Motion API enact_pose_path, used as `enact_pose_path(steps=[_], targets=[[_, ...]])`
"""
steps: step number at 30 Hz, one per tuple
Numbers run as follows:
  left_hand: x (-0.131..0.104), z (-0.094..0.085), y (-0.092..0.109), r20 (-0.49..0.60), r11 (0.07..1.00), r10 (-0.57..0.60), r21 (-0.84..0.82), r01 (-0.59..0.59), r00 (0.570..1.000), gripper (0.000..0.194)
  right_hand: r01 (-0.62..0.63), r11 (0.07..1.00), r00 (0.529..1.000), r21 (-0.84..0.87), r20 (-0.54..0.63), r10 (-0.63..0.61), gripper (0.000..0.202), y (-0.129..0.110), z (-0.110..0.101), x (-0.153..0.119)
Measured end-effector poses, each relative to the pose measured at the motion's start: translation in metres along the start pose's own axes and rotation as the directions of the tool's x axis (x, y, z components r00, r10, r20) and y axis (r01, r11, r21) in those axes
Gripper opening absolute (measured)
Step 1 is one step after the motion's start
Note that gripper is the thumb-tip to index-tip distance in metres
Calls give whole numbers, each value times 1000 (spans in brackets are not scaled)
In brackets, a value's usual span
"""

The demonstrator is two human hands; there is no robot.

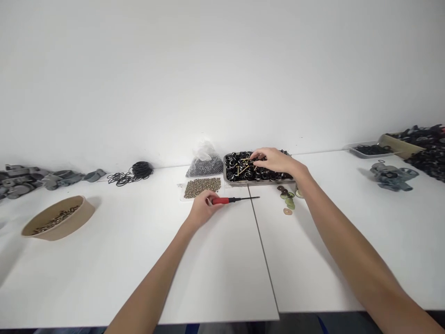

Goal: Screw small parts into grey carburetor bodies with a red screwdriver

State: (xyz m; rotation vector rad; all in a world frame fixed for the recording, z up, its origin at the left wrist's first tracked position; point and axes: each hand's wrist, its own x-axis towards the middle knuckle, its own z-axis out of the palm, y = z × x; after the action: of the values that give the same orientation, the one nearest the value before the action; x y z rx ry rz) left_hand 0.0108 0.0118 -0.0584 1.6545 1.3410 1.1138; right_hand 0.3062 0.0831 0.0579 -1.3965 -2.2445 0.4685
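My left hand (202,208) is closed around the red handle of a screwdriver (221,201). Its dark shaft points right, low over the white table. Above a metal tray (239,183) at the back, my right hand (273,160) reaches in with thumb and fingers slightly apart. Black ring-like parts (267,176) and several brass-coloured pins (238,170) fill that tray. Just beyond my left hand lies a heap of small brass-coloured pieces (201,187) on a clear sheet or shallow tray. Several green and brown discs (289,202) are scattered below my right wrist.
A clear bag of small dark pieces (205,166) leans near the wall. To the left are a cardboard bowl (74,220), black cord (142,170) and grey parts (57,180). Rightward sit a grey assembly (392,176), a plastic tray (358,152) and a black heap (431,153).
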Motion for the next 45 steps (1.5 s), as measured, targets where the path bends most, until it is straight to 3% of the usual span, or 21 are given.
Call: enact_pose_path(steps=[3, 7, 11, 16, 21, 30, 35, 38, 41, 45], targets=[[-3, 6, 0, -9, 969, 93, 231, -88, 996, 17, -16, 1000, 997, 12, -72, 17, 22, 8, -5, 0], [-3, 4, 0, 14, 905, 143, 403, -136, 990, 15, -9, 1000, 995, -13, -102, 8, 21, 10, -3, 2], [0, -2, -3, 38, 855, 173, 491, -169, 984, 15, 23, 998, 995, -66, -98, -29, 25, 13, 14, 7], [4, -7, -8, -13, 798, 226, 576, -178, 974, 13, 44, 979, 997, -197, -51, -55, 38, 24, 44, 19], [5, -8, -12, -25, 782, 246, 595, -184, 969, 14, 48, 952, 996, -302, -61, -69, 40, 30, 56, 22], [1, -9, -4, -68, 834, 212, 533, -144, 975, 22, 115, 967, 967, -228, -195, -161, 22, 30, 47, 20], [0, -15, 11, -141, 907, 210, 397, -139, 967, 18, 184, 981, 938, -67, -285, -195, 20, 2, 41, 18], [-2, -17, 23, -147, 956, 191, 251, -150, 971, 20, 270, 962, 938, 46, -237, -253, 19, -29, 54, 11], [-5, -16, 33, -86, 990, 136, 58, -131, 987, 31, 401, 905, 914, 142, -117, -387, 16, -60, 78, 2], [-7, -13, 40, -9, 991, 71, -113, -72, 997, 34, 464, 861, 882, 206, -14, -472, 12, -80, 103, -7]])
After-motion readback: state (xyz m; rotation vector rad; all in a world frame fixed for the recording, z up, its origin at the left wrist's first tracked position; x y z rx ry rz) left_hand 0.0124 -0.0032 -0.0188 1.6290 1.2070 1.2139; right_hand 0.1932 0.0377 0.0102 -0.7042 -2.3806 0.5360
